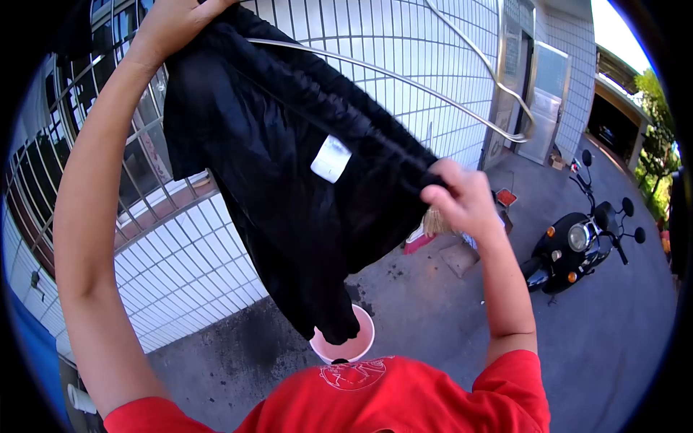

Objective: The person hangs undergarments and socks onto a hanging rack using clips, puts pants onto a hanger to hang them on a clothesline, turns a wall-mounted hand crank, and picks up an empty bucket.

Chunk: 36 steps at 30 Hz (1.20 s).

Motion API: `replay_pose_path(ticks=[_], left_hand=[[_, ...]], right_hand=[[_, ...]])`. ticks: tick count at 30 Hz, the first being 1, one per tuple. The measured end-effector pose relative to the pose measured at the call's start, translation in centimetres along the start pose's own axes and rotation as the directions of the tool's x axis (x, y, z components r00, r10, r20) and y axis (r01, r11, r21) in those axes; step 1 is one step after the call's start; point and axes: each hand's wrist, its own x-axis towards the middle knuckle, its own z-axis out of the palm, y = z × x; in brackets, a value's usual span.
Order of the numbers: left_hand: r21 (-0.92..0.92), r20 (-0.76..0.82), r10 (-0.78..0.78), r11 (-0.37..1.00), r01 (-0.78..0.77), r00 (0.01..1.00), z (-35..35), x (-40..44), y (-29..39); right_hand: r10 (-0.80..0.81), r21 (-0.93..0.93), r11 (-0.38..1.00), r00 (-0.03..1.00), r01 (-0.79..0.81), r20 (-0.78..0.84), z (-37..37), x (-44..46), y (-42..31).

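Observation:
A black garment (289, 187) hangs stretched between my two hands in front of me, with a white label (331, 159) near its middle. At the upper left, my left hand (177, 22) holds one end of it, fingers partly cut off by the frame's top edge. My right hand (462, 193) pinches the garment's edge at the right and is slightly blurred. Behind the garment's upper edge runs a metal rail (404, 78). The lowest part of the cloth hangs in front of a pink bucket (366, 334) on the ground.
A barred window (137, 166) is set in the white tiled wall (195, 252) on the left. On the right a black scooter (577, 245) stands on the grey ground. Behind my right hand are a broom (435, 222) and a red dustpan (507, 197). An open door (545, 108) is farther back.

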Motion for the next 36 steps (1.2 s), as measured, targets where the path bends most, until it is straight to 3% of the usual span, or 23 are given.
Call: replay_pose_path(ticks=[3, 5, 7, 8, 9, 10, 11, 12, 13, 15, 16, 17, 18, 19, 21, 24, 27, 29, 31, 33, 34, 35, 36], left_hand=[[0.084, 0.07, 0.005, 0.996, -0.011, 0.998, -0.1, -3.8, -4.4], [0.05, 0.092, -0.016, 0.999, 0.012, 0.996, 0.1, -5.1, -5.0], [0.088, 0.096, -0.066, 0.994, 0.057, 0.993, 0.2, -6.1, -4.7], [0.121, 0.071, 0.025, 0.992, -0.033, 0.997, 0.4, -6.1, -4.7], [0.115, 0.076, 0.016, 0.993, -0.025, 0.997, 0.4, -6.0, -3.4], [0.117, -0.013, -0.02, 0.993, 0.021, 1.0, 0.4, -5.5, -1.3], [0.116, -0.102, -0.056, 0.991, 0.068, 0.993, 0.1, -5.1, 0.4], [0.098, -0.069, -0.167, 0.98, 0.173, 0.984, -0.5, -5.0, 0.9], [0.098, -0.071, -0.173, 0.979, 0.18, 0.982, -0.7, -5.3, 0.7], [0.034, 0.0, -0.304, 0.952, 0.304, 0.953, -1.3, -5.8, 0.1], [0.021, -0.078, -0.218, 0.975, 0.22, 0.973, -0.8, -6.7, -1.9], [0.021, -0.165, -0.126, 0.991, 0.131, 0.978, 0.0, -7.6, -3.7], [0.073, -0.109, -0.184, 0.979, 0.192, 0.977, -0.3, -7.7, -3.6], [0.133, -0.066, -0.242, 0.959, 0.249, 0.968, -1.0, -7.7, -3.2], [0.156, -0.134, -0.268, 0.945, 0.287, 0.954, -1.2, -7.6, -2.7], [0.089, -0.181, -0.297, 0.945, 0.316, 0.938, -1.5, -7.1, -2.7], [-0.005, -0.211, -0.313, 0.948, 0.319, 0.926, -1.6, -6.6, -3.0], [0.032, -0.152, -0.36, 0.929, 0.369, 0.92, -1.4, -6.0, -3.3], [0.002, -0.208, -0.336, 0.939, 0.344, 0.918, -0.8, -5.4, -3.5], [-0.02, -0.209, -0.348, 0.936, 0.351, 0.914, 0.0, -4.9, -3.6], [-0.052, -0.313, -0.305, 0.951, 0.304, 0.9, 0.5, -4.5, -3.4], [-0.179, -0.188, -0.4, 0.912, 0.37, 0.897, -0.4, -3.9, -2.7], [-0.229, -0.323, -0.279, 0.95, 0.212, 0.904, -0.9, -2.9, -2.5]], right_hand=[[-0.026, -0.044, 0.999, 0.958, 0.014, -0.284, -4.3, -0.6, 1.7], [-0.084, -0.102, 0.993, 0.932, 0.051, -0.353, -6.1, 0.1, 1.9], [-0.151, -0.19, 0.978, 0.919, 0.085, -0.364, -6.8, 1.8, 0.4], [-0.187, -0.212, 0.971, 0.909, 0.113, -0.373, -6.8, 3.1, -0.2], [-0.246, -0.252, 0.955, 0.894, 0.157, -0.375, -6.7, 4.4, -0.9], [-0.276, -0.25, 0.95, 0.879, 0.188, -0.388, -6.5, 5.7, -1.5], [-0.215, -0.284, 0.952, 0.909, 0.114, -0.357, -6.8, 6.5, -2.1], [-0.246, -0.198, 0.962, 0.907, 0.186, -0.343, -7.1, 7.8, -1.5], [-0.28, -0.111, 0.96, 0.9, 0.257, -0.334, -7.3, 9.0, -1.7], [-0.125, 0.269, 0.927, 0.89, 0.262, -0.438, -7.8, 10.0, -2.7], [-0.075, 0.393, 0.868, 0.863, 0.304, -0.5, -7.8, 10.6, -3.3], [-0.042, 0.354, 0.906, 0.881, 0.232, -0.471, -8.1, 10.6, -3.4], [-0.008, 0.309, 0.937, 0.898, 0.16, -0.44, -8.4, 10.7, -3.6], [0.002, 0.116, 0.992, 0.936, 0.042, -0.353, -8.7, 10.5, -3.5], [0.131, 0.03, 0.991, 0.986, -0.128, -0.105, -9.0, 10.9, -4.8], [0.087, 0.04, 0.995, 0.995, -0.089, 0.055, -11.3, 12.7, -7.6], [0.034, 0.091, 0.995, 0.996, -0.042, 0.087, -12.9, 13.9, -9.0], [0.075, -0.095, 0.993, 0.993, -0.067, 0.089, -13.1, 14.6, -10.5], [0.07, -0.216, 0.974, 0.997, -0.066, 0.011, -12.4, 14.8, -11.6], [-0.069, -0.344, 0.937, 0.997, 0.052, -0.037, -12.1, 14.6, -11.9], [-0.116, -0.374, 0.925, 0.989, 0.073, -0.093, -12.3, 14.7, -11.6], [-0.155, -0.398, 0.913, 0.978, 0.087, -0.142, -12.8, 14.9, -11.3], [-0.188, -0.418, 0.902, 0.968, 0.104, -0.166, -13.8, 15.0, -11.5]])
